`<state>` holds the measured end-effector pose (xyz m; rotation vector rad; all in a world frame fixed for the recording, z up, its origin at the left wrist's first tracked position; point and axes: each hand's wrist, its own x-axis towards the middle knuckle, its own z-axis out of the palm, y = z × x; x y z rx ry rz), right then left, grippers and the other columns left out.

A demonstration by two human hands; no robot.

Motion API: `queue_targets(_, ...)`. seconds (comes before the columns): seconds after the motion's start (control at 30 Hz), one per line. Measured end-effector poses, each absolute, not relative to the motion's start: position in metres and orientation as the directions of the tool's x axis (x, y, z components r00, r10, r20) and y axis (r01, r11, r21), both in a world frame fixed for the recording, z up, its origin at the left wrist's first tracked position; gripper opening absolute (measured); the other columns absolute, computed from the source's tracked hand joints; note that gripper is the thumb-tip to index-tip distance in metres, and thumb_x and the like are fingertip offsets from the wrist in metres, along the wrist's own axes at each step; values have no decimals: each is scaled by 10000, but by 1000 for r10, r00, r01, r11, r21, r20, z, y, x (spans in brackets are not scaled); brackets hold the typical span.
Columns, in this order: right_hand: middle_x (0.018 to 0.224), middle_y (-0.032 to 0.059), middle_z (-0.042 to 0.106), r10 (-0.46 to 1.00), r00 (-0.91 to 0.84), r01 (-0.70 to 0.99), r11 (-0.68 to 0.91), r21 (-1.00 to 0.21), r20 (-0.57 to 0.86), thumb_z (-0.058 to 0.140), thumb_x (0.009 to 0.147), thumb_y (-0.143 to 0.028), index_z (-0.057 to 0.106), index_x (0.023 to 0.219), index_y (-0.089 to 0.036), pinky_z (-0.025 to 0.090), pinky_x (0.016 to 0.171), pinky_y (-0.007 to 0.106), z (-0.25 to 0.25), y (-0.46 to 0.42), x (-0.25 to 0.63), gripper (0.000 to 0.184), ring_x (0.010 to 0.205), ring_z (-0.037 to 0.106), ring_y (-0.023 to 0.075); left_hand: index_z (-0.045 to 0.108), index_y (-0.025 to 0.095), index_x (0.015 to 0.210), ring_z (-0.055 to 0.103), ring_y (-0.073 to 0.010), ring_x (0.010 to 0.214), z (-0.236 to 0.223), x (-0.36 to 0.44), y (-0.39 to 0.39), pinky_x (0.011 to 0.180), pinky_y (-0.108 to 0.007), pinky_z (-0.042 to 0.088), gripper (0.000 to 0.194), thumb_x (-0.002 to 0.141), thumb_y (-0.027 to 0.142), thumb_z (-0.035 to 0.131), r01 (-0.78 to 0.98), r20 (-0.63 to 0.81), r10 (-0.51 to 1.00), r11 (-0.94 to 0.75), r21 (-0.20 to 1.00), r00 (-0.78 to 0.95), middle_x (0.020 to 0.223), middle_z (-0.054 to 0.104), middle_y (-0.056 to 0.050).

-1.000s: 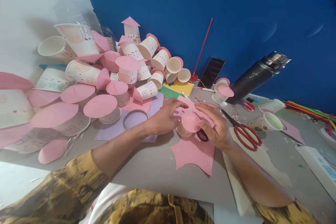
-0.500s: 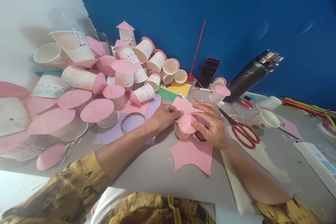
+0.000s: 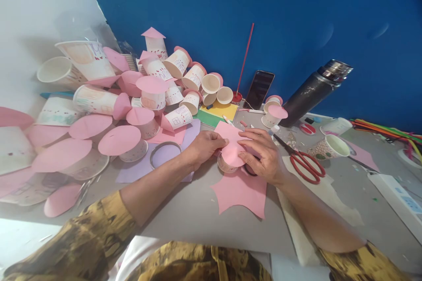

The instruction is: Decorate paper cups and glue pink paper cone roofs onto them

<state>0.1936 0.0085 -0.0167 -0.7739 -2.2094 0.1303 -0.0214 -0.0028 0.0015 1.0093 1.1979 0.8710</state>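
Note:
A small paper cup [image 3: 227, 166] stands upside down in front of me, capped by a shallow pink paper cone [image 3: 233, 156]. From the left, my left hand [image 3: 208, 145] pinches the cone's rim between thumb and fingers. My right hand [image 3: 263, 153] grips the opposite side, its thumb and fingertips on the cone and the other fingers stretched out. Beneath lies a pink paper offcut [image 3: 242, 195] with curved cut-outs; more pink paper [image 3: 227, 129] shows behind the cone. A dark ring [image 3: 251, 167] is partly covered by my right hand.
Many capped paper cups [image 3: 95, 101] are heaped at the left. A tape roll [image 3: 165, 154] lies on purple paper [image 3: 132, 170]. Red-handled scissors [image 3: 306, 167], a black thermos [image 3: 313, 92], a phone [image 3: 260, 90] and a power strip [image 3: 395, 202] occupy the right and back.
The whole view has shifted slightly. Both hands keep their hold on the pink paper cone, with barely any finger movement.

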Motion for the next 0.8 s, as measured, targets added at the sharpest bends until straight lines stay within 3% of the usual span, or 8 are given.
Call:
queue_targets(0.2,1207,120,744,562,-523,486,814,-317,640,643,948,-379,751,1087,-230,515,1028,563,-20,10,194,230,1220,614,332,474,181,566,327,-62,484,-2,-21,-2,486,-233,206,368,728,366,747,7,-302,939,305,952,167,512,445,49)
queue_targets(0.37,1211,122,749,593,-483,461,798,-389,645,659,949,-384,748,1093,-226,522,1024,540,-12,12,199,231,1211,632,313,468,187,601,339,-67,488,-3,-22,-3,491,-233,234,377,786,413,706,26,-283,946,282,959,159,534,449,49)
queue_targets(0.5,1216,108,753,641,-439,482,759,-437,629,680,938,-392,744,1081,-252,511,1034,551,-5,16,205,210,1219,643,309,626,183,820,493,-114,606,6,-32,-6,563,-253,387,298,817,471,697,180,-80,987,54,982,137,729,576,10)
queue_targets(0.6,1226,107,750,640,-452,484,761,-432,622,715,915,-349,752,1051,-249,505,1043,552,-4,17,207,172,1232,632,306,737,220,1040,573,-161,796,12,-39,-8,714,-301,480,400,732,467,805,386,103,964,-194,902,244,968,625,-30)
queue_targets(0.8,1202,75,759,635,-488,480,768,-424,599,721,904,-266,780,902,-274,516,1035,551,-6,17,206,59,1243,615,298,798,252,1041,606,-223,979,3,-41,-11,905,-383,500,357,727,420,826,477,209,931,-335,812,298,1023,596,-42)
